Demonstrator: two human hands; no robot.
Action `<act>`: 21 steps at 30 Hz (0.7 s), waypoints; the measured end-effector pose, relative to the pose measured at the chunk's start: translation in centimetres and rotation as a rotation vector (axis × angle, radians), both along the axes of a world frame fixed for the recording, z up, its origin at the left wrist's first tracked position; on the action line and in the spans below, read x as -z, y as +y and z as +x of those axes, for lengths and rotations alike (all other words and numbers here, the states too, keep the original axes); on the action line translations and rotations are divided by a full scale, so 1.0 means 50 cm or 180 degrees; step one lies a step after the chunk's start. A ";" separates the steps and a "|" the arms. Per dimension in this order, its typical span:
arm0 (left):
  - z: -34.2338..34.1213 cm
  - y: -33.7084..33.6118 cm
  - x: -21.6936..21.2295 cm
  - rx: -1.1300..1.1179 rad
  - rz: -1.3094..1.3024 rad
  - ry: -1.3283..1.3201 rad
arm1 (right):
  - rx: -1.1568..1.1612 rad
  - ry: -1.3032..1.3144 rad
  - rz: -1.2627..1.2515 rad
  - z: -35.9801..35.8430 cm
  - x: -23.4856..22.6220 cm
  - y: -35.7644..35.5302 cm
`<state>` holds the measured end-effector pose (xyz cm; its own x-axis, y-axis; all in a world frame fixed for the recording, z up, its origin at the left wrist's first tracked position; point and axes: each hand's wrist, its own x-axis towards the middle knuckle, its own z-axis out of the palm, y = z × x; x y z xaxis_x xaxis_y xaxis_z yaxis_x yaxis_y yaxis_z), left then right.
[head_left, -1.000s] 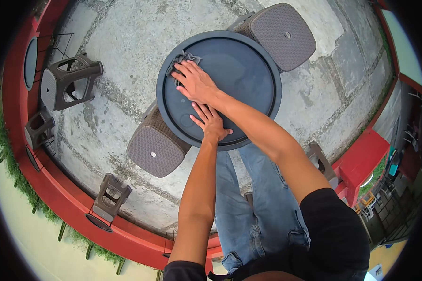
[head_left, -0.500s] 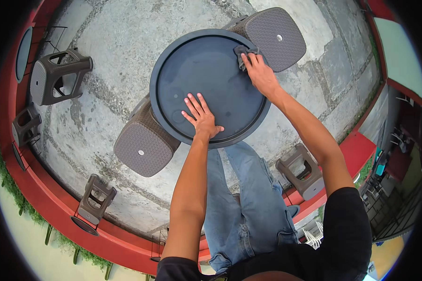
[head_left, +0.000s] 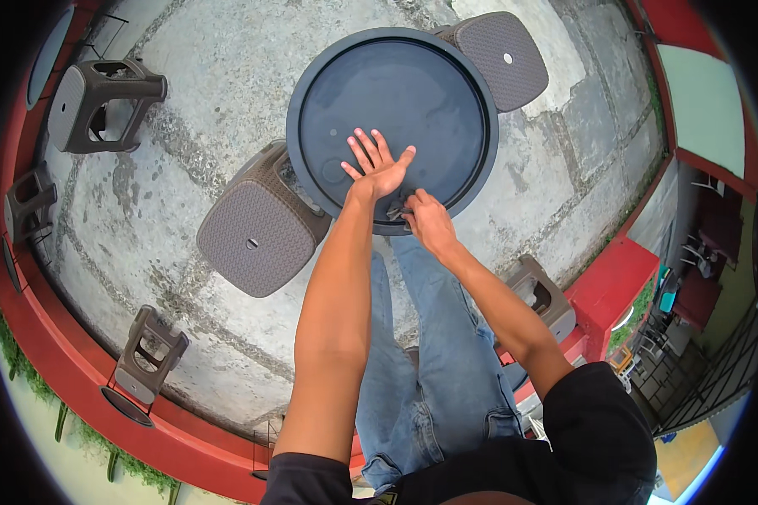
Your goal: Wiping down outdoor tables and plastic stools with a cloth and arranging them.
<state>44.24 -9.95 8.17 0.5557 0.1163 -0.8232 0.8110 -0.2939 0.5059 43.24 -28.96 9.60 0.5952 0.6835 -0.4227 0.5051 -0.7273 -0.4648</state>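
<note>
A round dark blue-grey table top (head_left: 421,97) with a raised rim lies in front of me. Over its near left part is my left hand (head_left: 379,171), fingers spread, holding nothing; whether the palm touches the surface I cannot tell. My right hand (head_left: 429,220) is closed on a crumpled dark grey cloth (head_left: 398,209) at the near edge of the table top, just inside the rim. The cloth is partly hidden under the fingers. A few faint marks show on the surface near my left hand.
Brown woven-pattern stools stand close by, one at the near left (head_left: 257,227) and one at the far right (head_left: 501,63). More stools, such as one on the left (head_left: 105,105), sit along a low red wall (head_left: 202,429). The floor is worn concrete (head_left: 219,76).
My right hand has brought the cloth from the far right rim to the near edge. My left hand stays spread over the near left part, its thumb now pointing farther up.
</note>
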 end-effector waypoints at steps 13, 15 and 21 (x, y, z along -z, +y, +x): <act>0.090 0.012 -0.085 0.0760 0.1532 0.0567 | 0.0190 -0.0582 0.1404 -0.120 0.103 0.363; 0.117 0.046 -0.101 0.0674 0.0773 0.0323 | 0.0305 -0.0934 0.1333 -0.077 0.105 0.410; 0.140 0.063 -0.106 0.1104 0.0764 0.0530 | 0.0996 -0.1011 0.1025 0.009 0.094 0.535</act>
<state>51.25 -6.80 13.45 0.4579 0.1452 -0.8770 0.7084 -0.6557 0.2613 43.67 -2.21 4.92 0.8550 0.5185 0.0122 0.4393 -0.7114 -0.5487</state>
